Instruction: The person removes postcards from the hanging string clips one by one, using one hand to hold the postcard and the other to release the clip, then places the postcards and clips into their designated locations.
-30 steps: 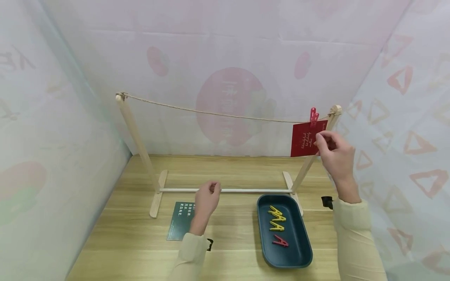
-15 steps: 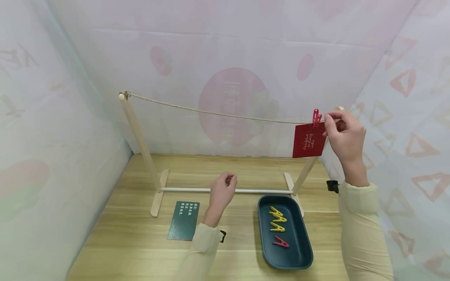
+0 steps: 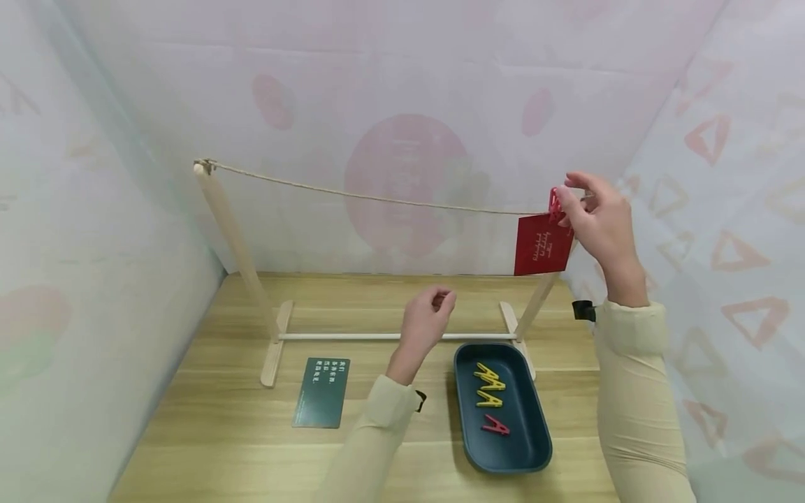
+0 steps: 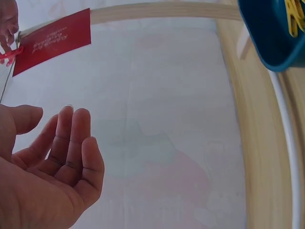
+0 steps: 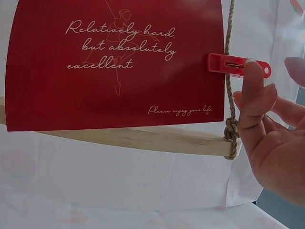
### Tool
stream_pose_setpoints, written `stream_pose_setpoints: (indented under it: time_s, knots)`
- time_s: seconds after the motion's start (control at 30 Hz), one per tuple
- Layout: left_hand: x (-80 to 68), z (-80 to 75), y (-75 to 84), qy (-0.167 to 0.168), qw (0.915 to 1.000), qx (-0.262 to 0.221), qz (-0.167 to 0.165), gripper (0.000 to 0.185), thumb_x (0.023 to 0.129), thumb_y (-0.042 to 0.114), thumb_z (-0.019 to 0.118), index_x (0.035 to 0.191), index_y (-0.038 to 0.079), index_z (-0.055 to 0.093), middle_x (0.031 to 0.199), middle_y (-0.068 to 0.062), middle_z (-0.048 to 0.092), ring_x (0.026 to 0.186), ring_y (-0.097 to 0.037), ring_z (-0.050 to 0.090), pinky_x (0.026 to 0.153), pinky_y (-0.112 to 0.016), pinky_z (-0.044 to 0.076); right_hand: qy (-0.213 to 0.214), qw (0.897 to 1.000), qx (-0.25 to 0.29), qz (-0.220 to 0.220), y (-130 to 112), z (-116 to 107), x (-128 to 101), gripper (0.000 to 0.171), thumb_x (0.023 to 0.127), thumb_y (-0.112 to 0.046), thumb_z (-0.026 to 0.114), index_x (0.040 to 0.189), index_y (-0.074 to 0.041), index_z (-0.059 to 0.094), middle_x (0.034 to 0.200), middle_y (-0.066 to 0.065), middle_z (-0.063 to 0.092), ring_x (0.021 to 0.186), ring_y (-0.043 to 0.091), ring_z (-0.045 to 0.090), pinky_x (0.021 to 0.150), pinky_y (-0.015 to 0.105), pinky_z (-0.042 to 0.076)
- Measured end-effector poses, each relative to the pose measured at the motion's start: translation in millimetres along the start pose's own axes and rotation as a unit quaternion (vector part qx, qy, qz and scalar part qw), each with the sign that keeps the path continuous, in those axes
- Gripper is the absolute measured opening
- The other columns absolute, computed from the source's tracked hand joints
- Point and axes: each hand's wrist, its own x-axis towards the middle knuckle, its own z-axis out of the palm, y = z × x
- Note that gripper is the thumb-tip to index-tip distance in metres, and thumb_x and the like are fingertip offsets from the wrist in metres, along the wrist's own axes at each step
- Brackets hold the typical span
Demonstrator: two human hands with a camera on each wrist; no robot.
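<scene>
A red card (image 3: 542, 244) hangs from a string (image 3: 377, 199) by a red clip (image 3: 555, 201) close to the right post (image 3: 534, 304) of a wooden rack. My right hand (image 3: 566, 199) is up at that clip. In the right wrist view the forefinger's tip rests on the red clip (image 5: 236, 65) above the card (image 5: 114, 62), and the thumb stands apart from it. My left hand (image 3: 434, 304) hovers over the rack's bottom rail (image 3: 339, 337) with loosely curled fingers and holds nothing; the left wrist view shows its hand (image 4: 47, 124) empty.
A dark blue tray (image 3: 534, 447) on the wooden table holds yellow clips (image 3: 489, 381) and one red clip (image 3: 495, 425). A dark green card (image 3: 321, 402) lies flat left of my left arm. Printed fabric walls close in the back and both sides.
My right hand has risen from the red card's right edge to the clip on the string. My left hand has moved right and up, away from the green card.
</scene>
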Motion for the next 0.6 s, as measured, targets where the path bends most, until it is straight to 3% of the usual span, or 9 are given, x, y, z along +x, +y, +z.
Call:
stream_pose_setpoints:
  time_s: [0.3, 0.6]
  knots:
    - [13.8, 14.6, 30.1, -0.009, 0.9996, 0.004, 0.025, 0.022, 0.099, 0.030, 0.058, 0.107, 0.013, 0.069, 0.095, -0.002, 0.072, 0.085, -0.015, 0.067, 0.077, -0.026, 0.054, -0.017, 1.000, 0.007, 0.009, 3.0, 1.5, 6.1, 0.039, 0.096, -0.020, 0.060, 0.131, -0.004, 0.060, 0.123, 0.019, 0.064, 0.054, -0.007, 0.059, 0.047, 0.012, 0.043]
    - [23.1, 35.6, 43.5, -0.041, 0.9990, -0.007, 0.017, 0.022, 0.096, 0.029, 0.064, 0.110, 0.012, 0.069, 0.098, -0.002, 0.072, 0.088, -0.014, 0.067, 0.079, -0.024, 0.054, -0.021, 1.000, -0.009, 0.017, 8.2, -2.5, 2.2, 0.034, 0.097, -0.020, 0.061, 0.126, -0.004, 0.064, 0.120, 0.017, 0.064, 0.053, -0.005, 0.057, 0.047, 0.013, 0.041]
